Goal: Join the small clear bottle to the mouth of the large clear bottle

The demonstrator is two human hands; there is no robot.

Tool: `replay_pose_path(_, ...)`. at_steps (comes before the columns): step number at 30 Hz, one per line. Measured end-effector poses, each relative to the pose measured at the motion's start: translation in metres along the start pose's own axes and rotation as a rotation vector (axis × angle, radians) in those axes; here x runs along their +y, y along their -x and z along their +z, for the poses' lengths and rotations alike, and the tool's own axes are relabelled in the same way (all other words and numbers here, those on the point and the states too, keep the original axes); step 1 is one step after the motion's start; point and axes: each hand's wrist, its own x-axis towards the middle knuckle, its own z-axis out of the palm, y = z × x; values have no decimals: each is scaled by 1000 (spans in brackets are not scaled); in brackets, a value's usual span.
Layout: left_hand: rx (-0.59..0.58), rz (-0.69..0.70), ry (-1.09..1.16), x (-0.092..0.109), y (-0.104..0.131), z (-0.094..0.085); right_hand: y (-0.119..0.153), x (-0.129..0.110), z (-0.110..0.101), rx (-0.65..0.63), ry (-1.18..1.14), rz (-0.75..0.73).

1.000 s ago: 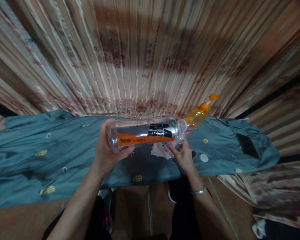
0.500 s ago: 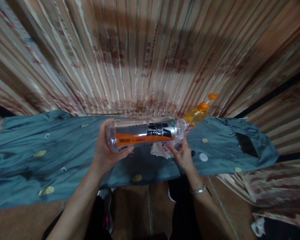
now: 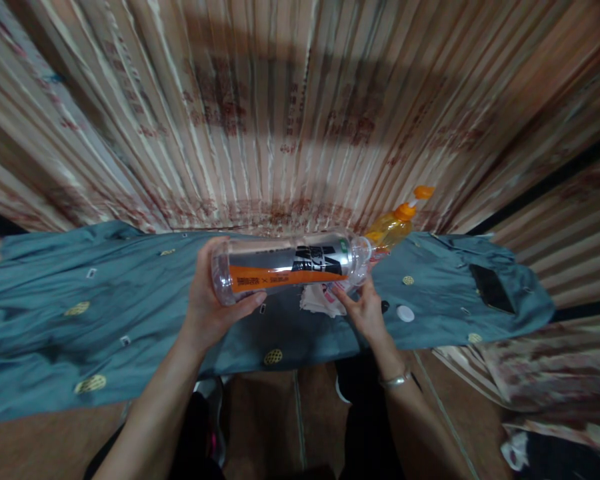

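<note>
Pleated beige curtain [image 3: 260, 133] is hanging behind; teal patterned cloth [image 3: 145, 313] is covering the long surface in front of us. We're holding one large clear plastic bottle with a silver-and-orange label [image 3: 285, 263] on its side over the cloth, neck pointing right. Our left hand [image 3: 211, 310] is gripping its base, thumb along the near side. Our right hand [image 3: 366, 312] is curling under the neck end; we can't tell whether it's closing on the bottle or on something below.

Crumpled white-and-pink sheet-like item [image 3: 320, 301] is lying just beneath. Yellow translucent bottle with an orange pump head [image 3: 391, 230] is standing just past the neck. White round disc [image 3: 405, 313] is lying to the right, black phone-like slab [image 3: 492, 289] farther out.

Risks as we're judging them: neck is sitting close to the pump bottle, so a rightward push could be tipping it. Smooth wall could be slipping if our left grip is loosening. We're not seeing whether the mouth is capped; if open, any liquid could be spilling.
</note>
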Motion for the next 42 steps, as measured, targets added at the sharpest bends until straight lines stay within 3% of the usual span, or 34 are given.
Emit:
replay_pose_path(11,-12,-25,3,1,0,0,1,-4,-1,13,16,-12)
replay_pose_path(19,17,72,-11,-5,1,0,1,-3,-1,-2,-26,17)
replay_pose_path(42,12,132,-45,-8,-2,-1,0,-2,-1,-3,-31,16)
